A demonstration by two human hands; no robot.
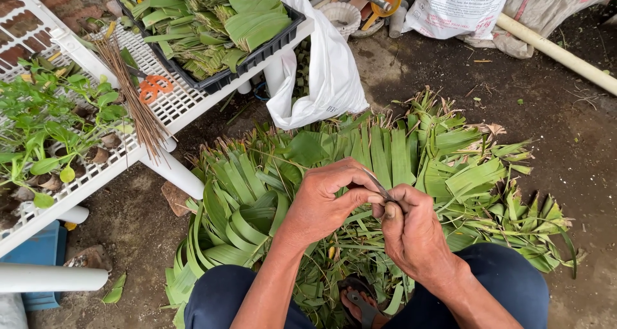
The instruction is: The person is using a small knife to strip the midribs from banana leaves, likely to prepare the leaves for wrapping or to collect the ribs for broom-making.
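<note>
Dozens of cut green leaf strips [385, 162] are lying in a wide heap on the dirt ground [565, 142], spreading between the person's knees and a white slatted rack [180, 104] at the left. That rack is carrying a black tray [257, 55] packed with folded green leaves, a leafy plant [45, 129], a bundle of thin brown sticks [138, 104] and orange-handled scissors [154, 88] lying just beside the sticks. One white plastic bag [328, 72] is hanging off the rack's corner above the heap, and a pale pipe [559, 52] is running along the ground at the upper right. Both hands are meeting over the middle of the pile, fingertips touching. The left hand [328, 200] is curling around from the left, thumb and forefinger pinching toward the right hand [411, 229], which is closing on a small thin blade [379, 187] that is poking up between the two. Whether a leaf strip is pinched there too, I cannot tell.
</note>
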